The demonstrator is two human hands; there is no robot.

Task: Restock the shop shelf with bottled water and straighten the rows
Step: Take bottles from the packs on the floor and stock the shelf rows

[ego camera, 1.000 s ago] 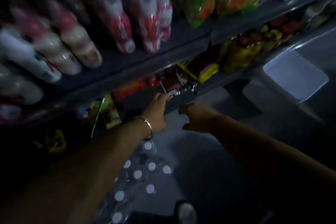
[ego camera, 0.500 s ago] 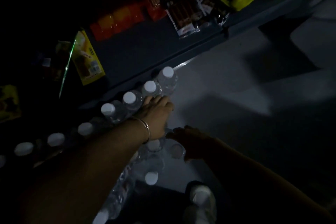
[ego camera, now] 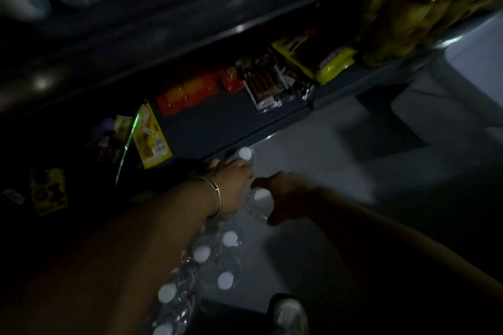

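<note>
Clear water bottles with white caps stand in a shrink-wrapped pack [ego camera: 202, 254] on the grey floor, under my left forearm. My left hand [ego camera: 232, 178], with a bangle at the wrist, lies over the bottles at the pack's far end, just below one capped bottle [ego camera: 245, 153] at the foot of the shelf. Its fingers bend downward, and the dark hides what they hold. My right hand [ego camera: 285, 198] curls round the neck of another water bottle [ego camera: 262, 197], whose cap shows beside the palm.
The dark bottom shelf [ego camera: 206, 128] holds a yellow box [ego camera: 152, 139], red packets [ego camera: 190, 94], chocolate bars [ego camera: 268, 84] and yellow packs [ego camera: 330, 66]. Jars [ego camera: 402, 16] stand at right. A shoe [ego camera: 290, 315] is on the floor near the pack.
The view dropped to the floor and then tilted up a little. Both hands came down from the shelf edge to the water bottles, and my right hand closed round one.
</note>
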